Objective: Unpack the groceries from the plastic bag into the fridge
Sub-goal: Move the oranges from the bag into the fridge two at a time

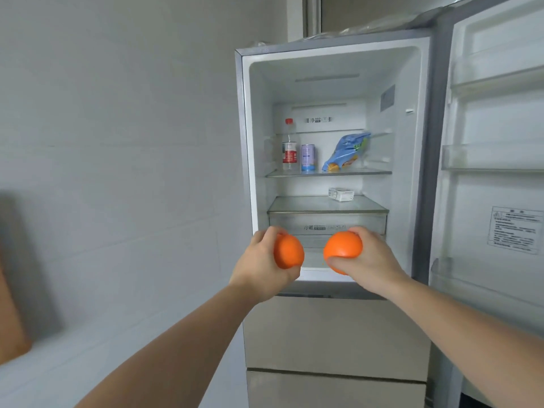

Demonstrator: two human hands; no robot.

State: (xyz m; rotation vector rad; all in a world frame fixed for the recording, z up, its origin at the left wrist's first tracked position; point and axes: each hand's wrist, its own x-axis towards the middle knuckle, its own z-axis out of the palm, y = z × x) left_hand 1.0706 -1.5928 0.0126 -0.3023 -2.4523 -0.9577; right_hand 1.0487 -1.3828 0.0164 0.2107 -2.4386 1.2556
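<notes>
White tiled wall fills the left side, and against it stands a fridge (332, 160) with its upper door (494, 160) swung wide to the right. Inside, the upper glass shelf (329, 173) carries a clear bottle with a red cap (290, 148), a purple can (308, 158) just beside it, and a blue snack bag (346, 151) leaning to the right. On the lower glass shelf (323, 205) lies a small white box (341, 194), with a crisper drawer (326, 225) under that shelf.

Both arms reach toward the open compartment. The left hand (260, 260) has its fingers curled round an orange (290, 251), gripping it from the left; the right hand (369, 260) likewise wraps a second orange (343, 245), thumb under and fingers over the top. The two fruits are near each other but apart, held in front of the drawer and below the lower shelf. The plastic bag is not in view.

The step in hand looks like placing the oranges. Round fruit rolls, so it would be best set well back on the lower shelf, left of the box, or in the drawer, which seems closed and would need a free hand to pull. Each orange should be lowered until it rests and is steady before the grip is released, one at a time rather than together.
</notes>
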